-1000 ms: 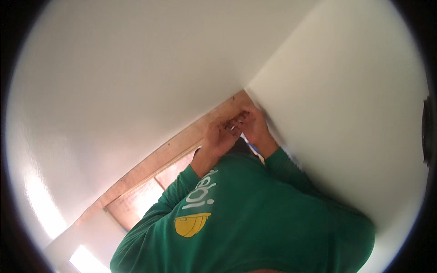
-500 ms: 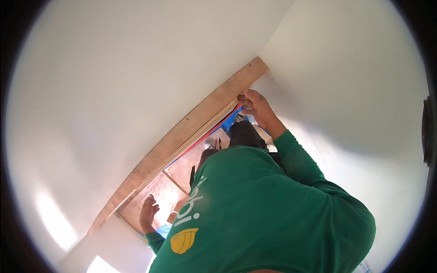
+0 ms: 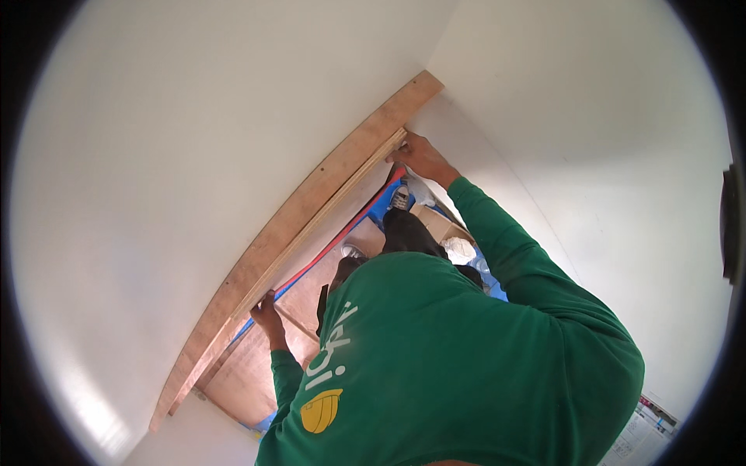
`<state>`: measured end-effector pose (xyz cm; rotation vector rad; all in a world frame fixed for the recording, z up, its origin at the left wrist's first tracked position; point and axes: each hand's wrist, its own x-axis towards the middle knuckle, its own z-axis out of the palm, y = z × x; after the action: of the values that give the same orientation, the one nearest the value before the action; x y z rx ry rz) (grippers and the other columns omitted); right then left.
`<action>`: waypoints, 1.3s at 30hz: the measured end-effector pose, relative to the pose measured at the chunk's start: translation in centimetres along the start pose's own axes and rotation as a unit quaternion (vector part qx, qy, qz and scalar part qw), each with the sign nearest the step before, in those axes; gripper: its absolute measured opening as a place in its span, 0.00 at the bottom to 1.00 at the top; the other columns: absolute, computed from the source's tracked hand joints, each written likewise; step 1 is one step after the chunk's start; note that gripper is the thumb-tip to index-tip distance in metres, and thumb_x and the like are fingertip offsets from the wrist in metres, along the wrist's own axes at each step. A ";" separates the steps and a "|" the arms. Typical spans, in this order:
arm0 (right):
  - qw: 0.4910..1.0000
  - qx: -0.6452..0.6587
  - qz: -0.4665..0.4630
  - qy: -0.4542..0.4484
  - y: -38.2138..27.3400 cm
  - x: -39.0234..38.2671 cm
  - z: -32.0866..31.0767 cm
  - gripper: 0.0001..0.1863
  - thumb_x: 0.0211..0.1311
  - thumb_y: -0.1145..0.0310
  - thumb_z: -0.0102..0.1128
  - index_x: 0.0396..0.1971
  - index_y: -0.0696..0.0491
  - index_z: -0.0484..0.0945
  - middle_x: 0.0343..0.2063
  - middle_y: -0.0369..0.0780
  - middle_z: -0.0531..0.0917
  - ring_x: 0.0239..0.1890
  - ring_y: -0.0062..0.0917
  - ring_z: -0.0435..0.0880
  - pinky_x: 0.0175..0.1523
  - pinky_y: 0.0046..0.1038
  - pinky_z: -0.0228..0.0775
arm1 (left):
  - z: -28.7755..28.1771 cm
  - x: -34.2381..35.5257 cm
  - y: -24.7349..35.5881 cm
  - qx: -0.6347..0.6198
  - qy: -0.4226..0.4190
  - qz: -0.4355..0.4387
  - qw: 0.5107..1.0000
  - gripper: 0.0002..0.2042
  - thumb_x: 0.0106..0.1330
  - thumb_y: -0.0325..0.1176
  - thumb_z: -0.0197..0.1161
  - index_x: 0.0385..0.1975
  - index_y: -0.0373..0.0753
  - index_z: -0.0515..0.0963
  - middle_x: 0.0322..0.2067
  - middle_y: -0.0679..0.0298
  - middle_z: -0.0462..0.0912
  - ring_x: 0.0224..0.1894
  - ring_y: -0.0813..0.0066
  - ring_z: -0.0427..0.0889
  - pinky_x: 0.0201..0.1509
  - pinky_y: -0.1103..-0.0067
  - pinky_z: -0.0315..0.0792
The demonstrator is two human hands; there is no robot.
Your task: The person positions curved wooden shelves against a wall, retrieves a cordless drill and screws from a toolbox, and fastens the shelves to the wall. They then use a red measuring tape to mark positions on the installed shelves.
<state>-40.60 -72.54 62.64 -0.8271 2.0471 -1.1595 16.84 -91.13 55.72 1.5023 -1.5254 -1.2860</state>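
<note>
A long wooden batten (image 3: 330, 171) with dark screw or nail marks lies against the white wall. Just below and alongside it runs a thin plywood strip (image 3: 351, 185), its layered edge facing me. My right hand (image 3: 426, 159) is closed at the strip's upper right end, fingertips partly tucked behind it. Lower down to the left, my left hand (image 3: 268, 318) holds the same strip from its near side, its fingers partly hidden.
White walls meet in a corner beyond the batten's right end. Below are a red-edged blue strip (image 3: 342, 233), brown boards (image 3: 249, 373), my shoes (image 3: 401, 197), a cardboard piece (image 3: 435, 224) and a crumpled white bag (image 3: 460, 250).
My left hand has risen from free air onto the plywood strip. The strip's right end, with my right hand on it, appears farther up, and a wider gap shows beneath.
</note>
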 end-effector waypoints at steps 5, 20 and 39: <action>0.998 0.057 0.004 0.006 0.3 -0.6 -4.0 0.32 0.65 0.61 0.72 0.63 0.63 0.75 0.47 0.52 0.90 0.55 0.39 0.90 0.63 0.39 0.77 | 4.4 -0.5 0.0 -0.074 0.014 0.014 0.997 0.18 0.63 0.19 0.75 0.52 0.31 0.80 0.47 0.56 0.86 0.50 0.65 0.86 0.57 0.68 0.83; 0.977 -0.077 0.126 0.153 0.0 -0.4 -3.2 0.37 0.79 0.45 0.55 0.73 0.59 0.67 0.64 0.53 0.81 0.61 0.44 0.85 0.60 0.48 0.76 | 14.4 -0.9 3.5 -0.063 -0.046 0.041 0.996 0.16 0.67 0.29 0.76 0.51 0.28 0.83 0.47 0.54 0.88 0.52 0.61 0.86 0.65 0.64 0.77; 0.930 0.262 0.198 0.164 -4.9 0.2 0.0 0.49 0.75 0.40 0.55 0.83 0.53 0.48 0.71 0.53 0.72 0.56 0.51 0.85 0.53 0.49 0.85 | 8.6 0.6 11.4 -0.303 -0.072 -0.138 0.940 0.27 0.82 0.54 0.54 0.67 0.37 0.74 0.67 0.57 0.76 0.70 0.64 0.69 0.75 0.55 0.57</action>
<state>-39.68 -74.75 66.95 0.0449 1.8835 -1.5708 4.81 -91.41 63.39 1.2514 -0.8774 -1.8533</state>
